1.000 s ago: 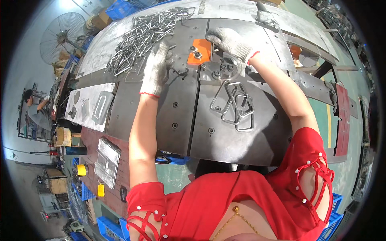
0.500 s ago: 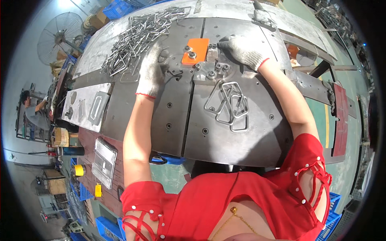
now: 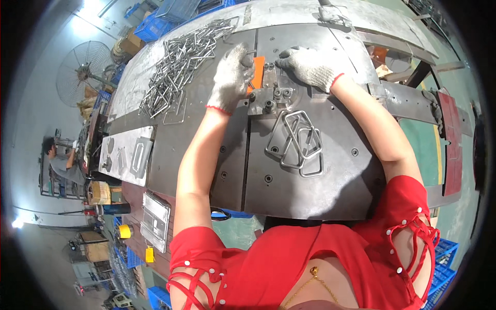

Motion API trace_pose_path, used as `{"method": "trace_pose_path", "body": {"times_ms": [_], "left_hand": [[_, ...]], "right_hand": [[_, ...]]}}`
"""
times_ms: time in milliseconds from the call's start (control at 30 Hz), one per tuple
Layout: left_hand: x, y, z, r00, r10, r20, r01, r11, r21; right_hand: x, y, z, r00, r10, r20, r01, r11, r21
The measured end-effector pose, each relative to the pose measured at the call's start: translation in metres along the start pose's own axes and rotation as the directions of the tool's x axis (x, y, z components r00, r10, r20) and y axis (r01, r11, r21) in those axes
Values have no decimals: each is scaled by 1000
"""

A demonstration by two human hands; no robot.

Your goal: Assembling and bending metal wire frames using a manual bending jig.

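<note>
My left hand (image 3: 231, 76), in a white knit glove with a red cuff edge, is closed beside the orange plate (image 3: 258, 70) and partly covers it. Short grey ends of what looks like a bent metal rod (image 3: 251, 52) poke out from its fingers. My right hand (image 3: 308, 66), gloved alike with dark fingertips, rests at the right side of a small bolted metal block (image 3: 269, 77). Its fingers are curled together, and whatever they grip is hidden. Just nearer to me sits a bolted clamp block (image 3: 268, 106). Several bent rod frames (image 3: 299, 142) lie overlapping below it.
A large heap of bent metal rods (image 3: 178, 67) covers the table's far left. A pale board with flat metal shapes (image 3: 126, 155) lies at the left edge. Blue crates (image 3: 152, 26) stand beyond. A person (image 3: 64, 163) works far left, near a large fan (image 3: 82, 72).
My left hand has moved right, from beside the rod heap to the orange plate, with rod ends now showing at its fingers. My right hand stays near the block. The view has shifted slightly.
</note>
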State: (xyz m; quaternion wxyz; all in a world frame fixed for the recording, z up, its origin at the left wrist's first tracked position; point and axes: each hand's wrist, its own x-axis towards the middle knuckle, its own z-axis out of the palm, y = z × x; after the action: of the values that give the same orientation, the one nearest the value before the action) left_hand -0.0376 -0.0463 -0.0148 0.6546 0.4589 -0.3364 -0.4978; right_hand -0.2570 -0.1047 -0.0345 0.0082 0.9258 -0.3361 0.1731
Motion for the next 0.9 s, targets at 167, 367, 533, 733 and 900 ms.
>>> {"method": "trace_pose_path", "body": {"times_ms": [167,367,533,733,900], "left_hand": [[-6,-14,-14,340,567,750,-811,-226,539],[-6,-16,-19,389,530,754,-818,-178,548],[-9,-16,-19,467,492,735,-804,-110,585],[-15,-13,-19,541,434,720,-756,-125,643],[-11,-16,-20,419,501,757,-810,-169,561]], "right_hand": [[3,9,11,1000,13,-27,-12,999,33],[5,12,18,998,2,-55,-1,1000,18],[9,16,17,999,8,35,-10,998,57],[6,11,7,995,60,83,-72,987,145],[6,15,10,997,26,78,-34,994,102]]}}
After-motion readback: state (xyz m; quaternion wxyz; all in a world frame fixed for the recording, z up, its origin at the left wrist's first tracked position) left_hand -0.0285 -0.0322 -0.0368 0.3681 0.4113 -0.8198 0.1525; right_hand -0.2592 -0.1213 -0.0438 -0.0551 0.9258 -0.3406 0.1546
